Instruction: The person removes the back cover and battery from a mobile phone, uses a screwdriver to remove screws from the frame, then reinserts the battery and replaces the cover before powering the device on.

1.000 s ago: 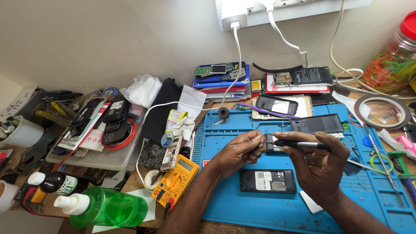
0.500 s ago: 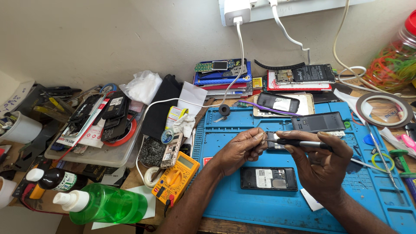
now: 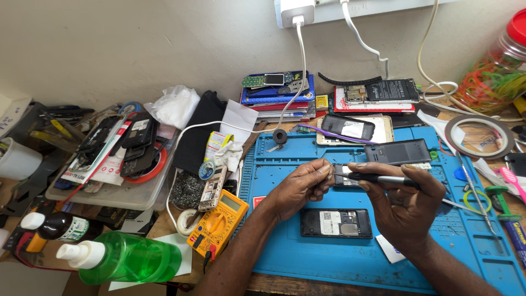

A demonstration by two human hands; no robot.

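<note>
My left hand pinches the left end of a small dark phone part above the blue work mat. My right hand grips a thin dark-handled tool, its tip pointing left onto that part. Below the hands an opened phone body lies flat on the mat. A dark back cover rests just behind the hands.
A yellow multimeter lies left of the mat, with a green spray bottle nearer the edge. A tray of phone parts sits at left. Tape roll, tweezers and a jar of rubber bands stand at right. Cables hang from the wall.
Both hands stay together over the mat on the small part; the view has shifted slightly. Nothing was picked up or let go.
</note>
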